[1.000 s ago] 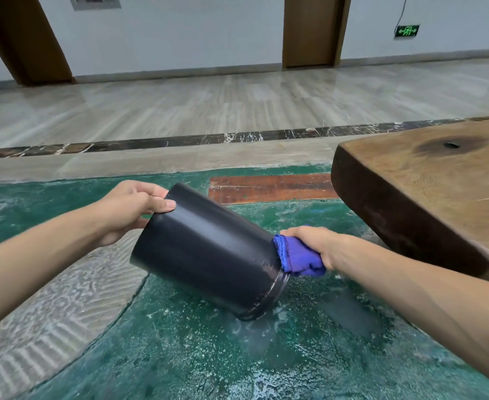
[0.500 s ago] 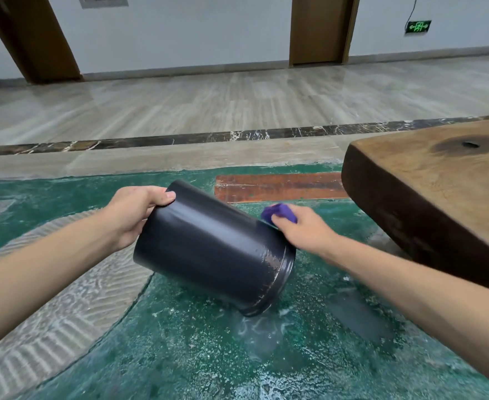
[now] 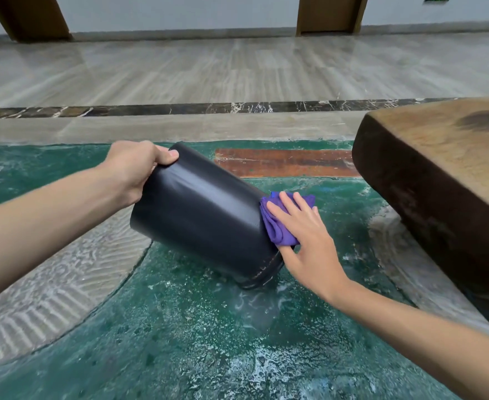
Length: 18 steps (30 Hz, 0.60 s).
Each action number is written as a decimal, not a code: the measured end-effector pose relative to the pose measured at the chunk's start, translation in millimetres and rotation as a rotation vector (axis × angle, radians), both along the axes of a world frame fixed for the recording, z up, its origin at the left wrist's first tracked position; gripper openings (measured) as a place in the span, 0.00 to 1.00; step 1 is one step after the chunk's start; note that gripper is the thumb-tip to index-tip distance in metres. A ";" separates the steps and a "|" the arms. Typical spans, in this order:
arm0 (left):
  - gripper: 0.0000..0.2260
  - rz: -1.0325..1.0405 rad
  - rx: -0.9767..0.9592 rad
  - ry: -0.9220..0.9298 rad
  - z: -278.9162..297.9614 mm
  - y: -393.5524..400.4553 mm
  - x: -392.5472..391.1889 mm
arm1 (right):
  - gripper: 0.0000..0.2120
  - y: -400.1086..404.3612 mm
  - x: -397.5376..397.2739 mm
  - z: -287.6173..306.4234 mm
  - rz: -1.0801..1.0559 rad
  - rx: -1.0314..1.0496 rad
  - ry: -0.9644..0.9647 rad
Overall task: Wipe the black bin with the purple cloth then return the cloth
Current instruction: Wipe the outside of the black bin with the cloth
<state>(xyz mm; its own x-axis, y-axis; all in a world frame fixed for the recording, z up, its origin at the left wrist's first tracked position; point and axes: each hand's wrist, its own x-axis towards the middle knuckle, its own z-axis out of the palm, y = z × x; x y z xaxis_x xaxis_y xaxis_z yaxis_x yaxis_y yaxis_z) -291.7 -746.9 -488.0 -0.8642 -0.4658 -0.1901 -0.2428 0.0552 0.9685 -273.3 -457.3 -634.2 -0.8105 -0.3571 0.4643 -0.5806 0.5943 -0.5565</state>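
Bin [image 3: 208, 215]: black, round, tipped well over; one end rests on the green floor [image 3: 179, 342] at about 5 o'clock of its body, the other end is raised toward 11 o'clock
Reason for tilt: judged to turn the side wall up toward the person so that the cloth can reach it
Left hand [image 3: 135, 168]: at the raised 11 o'clock end; the fingers curl over the edge and clamp on it, thumb tip showing on the wall
Reason for grip: judged to hold the bin at its angle and steady it against the push of the wipe
Cloth [image 3: 278, 223]: purple, bunched into folds, lying on the bin wall near its lower end, at 3 o'clock of the bin
Right hand [image 3: 304, 235]: laid flat on the cloth, fingers straight and slightly apart, pressing it to the wall; no pinch
Reason for flat hand: judged to spread pressure over a wide patch
Floor contact: only the low end touches; the floor there looks wet or glossy, so the bin may slide
Wooden slab [image 3: 439, 174]: at 2 o'clock, well apart from both hands
Progress: wiping in hand; return of cloth not yet done
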 end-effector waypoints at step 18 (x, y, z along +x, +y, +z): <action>0.14 0.125 0.079 -0.035 -10.8 -20.4 -40.8 | 0.37 -27.0 -39.8 -21.9 -0.079 -0.022 0.174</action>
